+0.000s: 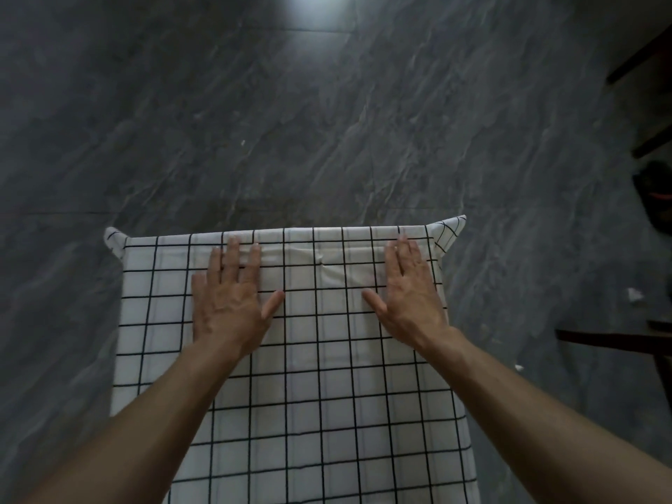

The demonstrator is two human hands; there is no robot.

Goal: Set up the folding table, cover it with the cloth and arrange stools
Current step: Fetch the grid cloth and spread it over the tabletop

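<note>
A white cloth (320, 394) with a black grid lies over the desk, which is hidden under it; the cloth's far corners stick out past the edge. The left hand (232, 303) and right hand (411, 296) lie flat on the cloth near its far edge, fingers straight, thumbs spread, holding nothing. Around it is a dark grey veined tile floor (291, 121) with a glare (320, 9) at the top. Dark furniture legs (618, 338) stand at the right.

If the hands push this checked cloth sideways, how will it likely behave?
Probably floppy: the checked cloth hangs over the edges, its far corners poking out in soft folds. Likely to bunch rather than slide whole; a crease sits between the left hand and right hand. Seemingly thin, light.
</note>
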